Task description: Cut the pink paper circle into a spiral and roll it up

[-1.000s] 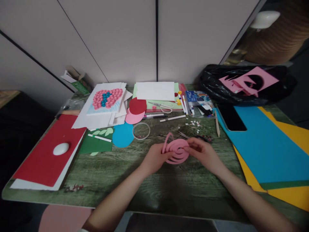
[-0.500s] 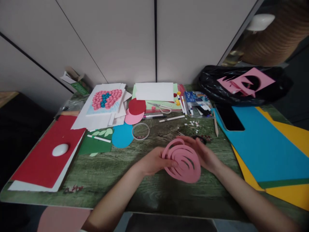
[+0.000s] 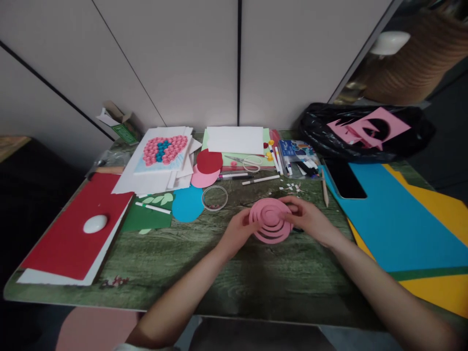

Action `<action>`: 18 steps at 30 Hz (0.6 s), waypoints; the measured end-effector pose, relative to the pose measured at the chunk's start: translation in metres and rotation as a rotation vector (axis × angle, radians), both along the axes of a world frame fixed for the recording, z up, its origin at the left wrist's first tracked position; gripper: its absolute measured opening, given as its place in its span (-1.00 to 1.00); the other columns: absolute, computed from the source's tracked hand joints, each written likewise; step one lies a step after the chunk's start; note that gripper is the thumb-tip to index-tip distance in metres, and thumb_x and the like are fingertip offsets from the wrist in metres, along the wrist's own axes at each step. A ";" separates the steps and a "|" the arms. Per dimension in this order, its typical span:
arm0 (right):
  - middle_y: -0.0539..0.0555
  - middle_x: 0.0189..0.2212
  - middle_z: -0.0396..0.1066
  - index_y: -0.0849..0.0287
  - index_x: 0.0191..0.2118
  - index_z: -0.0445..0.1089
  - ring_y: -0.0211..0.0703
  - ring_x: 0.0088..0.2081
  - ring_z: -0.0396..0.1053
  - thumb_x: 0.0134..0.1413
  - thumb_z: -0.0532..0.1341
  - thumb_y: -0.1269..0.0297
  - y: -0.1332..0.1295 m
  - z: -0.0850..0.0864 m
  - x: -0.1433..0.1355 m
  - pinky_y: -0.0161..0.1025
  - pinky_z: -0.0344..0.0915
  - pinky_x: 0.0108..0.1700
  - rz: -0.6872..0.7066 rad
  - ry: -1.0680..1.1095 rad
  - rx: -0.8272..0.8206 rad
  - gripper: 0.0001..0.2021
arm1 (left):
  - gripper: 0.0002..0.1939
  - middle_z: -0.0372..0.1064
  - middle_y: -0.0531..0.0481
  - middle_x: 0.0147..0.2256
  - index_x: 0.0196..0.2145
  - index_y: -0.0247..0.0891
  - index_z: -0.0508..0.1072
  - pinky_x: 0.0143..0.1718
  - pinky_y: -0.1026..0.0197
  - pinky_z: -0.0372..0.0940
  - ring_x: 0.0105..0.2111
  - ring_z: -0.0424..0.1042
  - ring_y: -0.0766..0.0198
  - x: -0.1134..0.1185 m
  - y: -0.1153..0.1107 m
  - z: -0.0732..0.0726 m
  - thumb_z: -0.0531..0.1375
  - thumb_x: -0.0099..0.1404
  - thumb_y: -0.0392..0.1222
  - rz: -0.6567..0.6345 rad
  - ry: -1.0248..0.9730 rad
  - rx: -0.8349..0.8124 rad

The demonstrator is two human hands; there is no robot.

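A pink paper spiral (image 3: 271,235) is held level above the table, its cut rings lying close together around a round centre. My left hand (image 3: 239,231) pinches its left edge, thumb on top. At the opposite edge, my right hand (image 3: 309,220) grips it with the thumb reaching over the rings and the fingers behind. Just under my right hand a small dark object (image 3: 298,230) shows, mostly hidden; its kind cannot be made out. Left of the hands lies a clear ring-shaped roll (image 3: 214,198), beside a blue paper circle (image 3: 187,204).
Scissors (image 3: 252,164), markers (image 3: 278,161) and a pencil (image 3: 325,187) lie behind the hands. A phone (image 3: 345,179) rests on blue paper (image 3: 402,219) at right. Red paper (image 3: 73,239) bears a white oval object (image 3: 95,224). A black bag (image 3: 314,129) stands back right.
The spiral has moved up and away from me, and its loosened rings now lie flat together. My right hand has come from behind onto its right edge.
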State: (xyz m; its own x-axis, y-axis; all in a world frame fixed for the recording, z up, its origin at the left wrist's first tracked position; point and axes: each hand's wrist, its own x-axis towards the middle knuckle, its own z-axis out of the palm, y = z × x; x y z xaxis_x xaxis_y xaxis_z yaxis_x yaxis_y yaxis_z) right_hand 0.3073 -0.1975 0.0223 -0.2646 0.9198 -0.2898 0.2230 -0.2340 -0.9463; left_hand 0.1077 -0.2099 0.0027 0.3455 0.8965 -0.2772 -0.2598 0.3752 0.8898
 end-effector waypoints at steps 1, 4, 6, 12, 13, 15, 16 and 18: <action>0.00 -0.42 0.44 0.18 -0.12 0.26 -0.26 -0.44 0.35 -0.07 0.26 0.13 0.003 0.003 0.002 -0.31 0.26 -0.45 0.036 -0.018 0.009 -0.61 | -0.60 0.44 -0.07 -0.25 -0.16 -0.35 0.43 -0.21 0.26 0.28 -0.27 0.39 0.28 -0.001 0.002 0.002 0.30 0.02 -0.17 -0.002 0.005 -0.021; -0.02 -0.44 0.42 0.17 -0.14 0.28 -0.29 -0.47 0.33 -0.06 0.24 0.16 0.013 0.010 0.004 -0.36 0.20 -0.51 0.177 -0.044 -0.010 -0.66 | -0.56 0.42 -0.04 -0.35 -0.15 -0.36 0.39 -0.36 0.28 0.30 -0.40 0.38 0.33 -0.003 0.005 0.007 0.29 0.03 -0.08 0.002 0.018 -0.117; -0.07 -0.52 0.38 0.17 -0.15 0.30 -0.32 -0.54 0.28 -0.05 0.23 0.17 0.021 0.010 0.004 -0.38 0.17 -0.56 0.259 -0.066 -0.011 -0.68 | -0.56 0.40 0.00 -0.40 -0.18 -0.35 0.36 -0.41 0.29 0.30 -0.46 0.36 0.37 -0.004 0.005 0.006 0.30 0.01 -0.08 0.010 0.040 -0.147; -0.06 -0.54 0.39 0.17 -0.12 0.33 -0.31 -0.58 0.27 -0.02 0.20 0.21 0.042 -0.006 -0.012 -0.34 0.22 -0.54 0.450 -0.254 0.088 -0.70 | -0.58 0.38 0.01 -0.34 -0.22 -0.31 0.25 -0.46 0.31 0.31 -0.43 0.40 0.34 -0.013 -0.002 -0.008 0.30 -0.01 -0.19 0.089 0.169 -0.085; -0.04 -0.52 0.41 0.16 -0.13 0.34 -0.27 -0.53 0.31 -0.03 0.21 0.23 0.046 -0.006 -0.017 -0.32 0.25 -0.50 0.456 -0.304 0.147 -0.71 | -0.56 0.39 -0.04 -0.28 -0.17 -0.31 0.23 -0.41 0.29 0.33 -0.37 0.42 0.31 -0.015 -0.003 -0.009 0.29 0.00 -0.22 0.082 0.197 -0.043; 0.02 -0.42 0.45 0.15 -0.13 0.35 -0.19 -0.39 0.39 0.00 0.19 0.25 0.052 -0.001 -0.026 -0.24 0.31 -0.36 0.441 -0.385 0.250 -0.73 | -0.54 0.38 -0.13 -0.13 -0.08 -0.31 0.21 -0.23 0.20 0.36 -0.20 0.43 0.25 -0.021 -0.005 -0.006 0.24 0.06 -0.27 0.044 0.294 0.103; 0.05 -0.34 0.47 0.14 -0.11 0.35 -0.15 -0.32 0.41 0.03 0.18 0.24 0.053 0.004 -0.029 -0.18 0.33 -0.27 0.419 -0.415 0.293 -0.73 | -0.56 0.35 -0.16 -0.07 -0.05 -0.30 0.22 -0.12 0.16 0.34 -0.11 0.40 0.21 -0.025 -0.007 -0.003 0.21 0.10 -0.29 0.017 0.382 0.204; 0.12 -0.19 0.44 0.13 -0.10 0.35 -0.06 -0.20 0.41 0.05 0.18 0.22 0.045 0.013 -0.027 -0.06 0.32 -0.15 0.317 -0.503 0.441 -0.72 | -0.58 0.28 -0.16 0.04 0.02 -0.23 0.24 -0.01 0.08 0.29 0.03 0.31 0.15 -0.035 -0.014 0.007 0.13 0.19 -0.31 -0.079 0.639 0.432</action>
State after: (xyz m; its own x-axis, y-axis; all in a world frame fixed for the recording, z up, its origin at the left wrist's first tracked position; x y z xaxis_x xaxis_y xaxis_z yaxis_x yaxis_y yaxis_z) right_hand 0.2799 -0.1527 0.0353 -0.4693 0.8805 -0.0672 0.6481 0.2917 -0.7035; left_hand 0.0730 -0.2235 0.0100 0.3036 0.9498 -0.0754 0.3662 -0.0432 0.9295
